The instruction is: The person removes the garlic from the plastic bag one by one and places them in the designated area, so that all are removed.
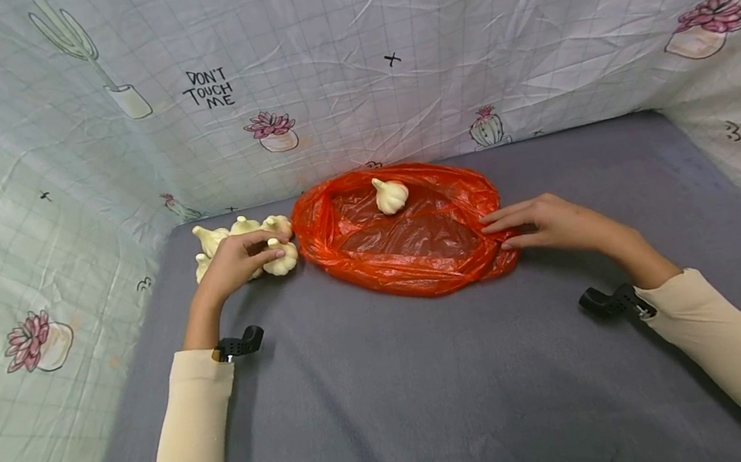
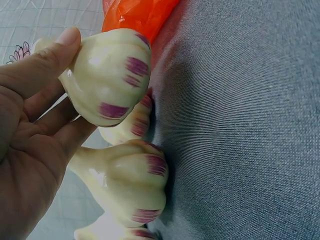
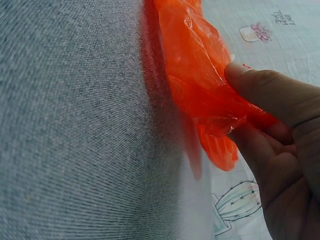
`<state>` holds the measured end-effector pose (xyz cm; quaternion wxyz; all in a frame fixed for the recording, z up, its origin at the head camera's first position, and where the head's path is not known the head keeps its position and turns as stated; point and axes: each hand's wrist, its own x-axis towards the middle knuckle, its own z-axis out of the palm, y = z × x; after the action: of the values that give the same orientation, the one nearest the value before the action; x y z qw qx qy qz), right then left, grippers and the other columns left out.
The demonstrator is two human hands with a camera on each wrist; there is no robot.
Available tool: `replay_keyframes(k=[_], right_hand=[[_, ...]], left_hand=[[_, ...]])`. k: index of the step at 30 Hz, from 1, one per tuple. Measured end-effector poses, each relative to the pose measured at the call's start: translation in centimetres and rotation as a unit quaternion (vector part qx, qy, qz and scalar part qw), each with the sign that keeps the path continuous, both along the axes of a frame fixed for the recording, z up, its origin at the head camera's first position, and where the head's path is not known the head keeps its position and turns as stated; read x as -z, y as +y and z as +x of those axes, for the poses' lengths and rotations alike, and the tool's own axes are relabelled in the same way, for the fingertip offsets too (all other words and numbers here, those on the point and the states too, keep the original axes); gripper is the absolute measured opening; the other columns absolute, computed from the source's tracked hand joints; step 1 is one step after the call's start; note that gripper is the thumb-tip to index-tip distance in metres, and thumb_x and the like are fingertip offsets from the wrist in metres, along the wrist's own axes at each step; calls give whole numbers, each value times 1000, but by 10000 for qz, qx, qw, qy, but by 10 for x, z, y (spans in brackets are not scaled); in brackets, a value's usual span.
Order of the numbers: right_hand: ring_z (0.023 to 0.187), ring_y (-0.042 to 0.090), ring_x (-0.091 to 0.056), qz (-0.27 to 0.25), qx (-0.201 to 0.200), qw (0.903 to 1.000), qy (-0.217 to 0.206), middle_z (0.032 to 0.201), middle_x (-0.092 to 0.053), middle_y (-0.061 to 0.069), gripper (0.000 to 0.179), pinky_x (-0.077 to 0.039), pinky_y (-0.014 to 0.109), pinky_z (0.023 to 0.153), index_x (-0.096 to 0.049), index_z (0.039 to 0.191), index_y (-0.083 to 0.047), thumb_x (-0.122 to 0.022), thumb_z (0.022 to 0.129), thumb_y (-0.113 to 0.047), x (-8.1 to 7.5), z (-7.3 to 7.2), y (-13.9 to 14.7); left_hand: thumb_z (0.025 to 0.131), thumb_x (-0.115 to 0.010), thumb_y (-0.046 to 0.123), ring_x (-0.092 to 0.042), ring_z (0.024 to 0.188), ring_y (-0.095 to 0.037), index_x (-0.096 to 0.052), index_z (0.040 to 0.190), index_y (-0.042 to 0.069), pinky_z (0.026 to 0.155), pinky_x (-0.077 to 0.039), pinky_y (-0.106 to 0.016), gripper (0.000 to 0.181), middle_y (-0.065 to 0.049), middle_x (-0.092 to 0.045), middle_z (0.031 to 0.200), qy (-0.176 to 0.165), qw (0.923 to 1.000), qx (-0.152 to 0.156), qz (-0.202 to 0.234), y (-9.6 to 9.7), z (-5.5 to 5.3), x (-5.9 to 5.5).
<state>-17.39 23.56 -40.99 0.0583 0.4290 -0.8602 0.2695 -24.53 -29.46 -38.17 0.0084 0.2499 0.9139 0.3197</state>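
A garlic bulb (image 2: 112,75) with purple streaks is pinched between the thumb and fingers of my left hand (image 1: 234,266), just left of the red plastic bag (image 1: 418,275). Several more garlic bulbs (image 1: 210,239) stand grouped around and behind that hand; in the left wrist view one bulb (image 2: 130,180) sits right below the held one. The bag lies with its mouth spread wide, and a single garlic bulb (image 1: 391,197) rests inside near its back. At the bag's right edge my right hand (image 1: 545,223) pinches the thin plastic (image 3: 200,65) between thumb and fingers.
A grey cloth (image 1: 391,384) covers the table. Behind it and along both sides hangs a pale printed curtain (image 1: 333,56) with potted plants and lettering. Each wrist carries a black camera mount, one at the left cuff (image 1: 241,345), one at the right (image 1: 615,302).
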Motion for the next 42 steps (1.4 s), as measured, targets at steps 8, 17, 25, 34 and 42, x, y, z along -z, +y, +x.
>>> replay_keyframes(k=[8, 17, 25, 34, 42], right_hand=[[114, 29, -67, -74, -30, 9999, 61, 130, -69, 10, 40, -57, 40, 81, -74, 123, -6, -81, 84, -4, -1, -2, 1], [115, 26, -66, -133, 57, 9999, -48, 132, -68, 8, 39, -54, 31, 80, -74, 124, -8, -81, 86, -6, -3, 0, 1], [106, 18, -68, -25, 167, 9997, -181, 134, -67, 10, 39, -53, 33, 73, -74, 125, -8, -80, 87, -9, -5, 1, 3], [119, 31, -65, 3, 174, 9997, -164, 134, -67, 12, 40, -54, 33, 79, -73, 126, -5, -80, 86, -6, -6, 3, 2], [119, 32, -64, 94, 221, 9995, -216, 134, -66, 12, 41, -56, 43, 83, -72, 127, -4, -80, 87, -6, -6, 2, 1]], left_hand=[[94, -72, 8, -62, 110, -17, -75, 114, 1, 90, -44, -14, 22, -14, -73, 116, -105, 9991, 318, 265, 1, -4, 5], [93, -72, 7, -63, 112, -19, -74, 116, 1, 91, -45, -13, 23, -13, -73, 114, -229, 9986, 205, 432, 4, -3, 10], [96, -70, 9, -62, 115, -25, -73, 119, 3, 88, -45, -15, 23, -14, -71, 120, -316, 9990, -68, 300, 5, -3, 10], [95, -70, 5, -63, 115, -30, -73, 117, -1, 87, -45, -18, 22, -19, -71, 119, -242, 9981, -301, 473, 9, 0, 11], [96, -69, 4, -62, 114, -28, -72, 116, 1, 84, -44, -17, 21, -17, -70, 120, -131, 9974, -504, 496, 8, -1, 16]])
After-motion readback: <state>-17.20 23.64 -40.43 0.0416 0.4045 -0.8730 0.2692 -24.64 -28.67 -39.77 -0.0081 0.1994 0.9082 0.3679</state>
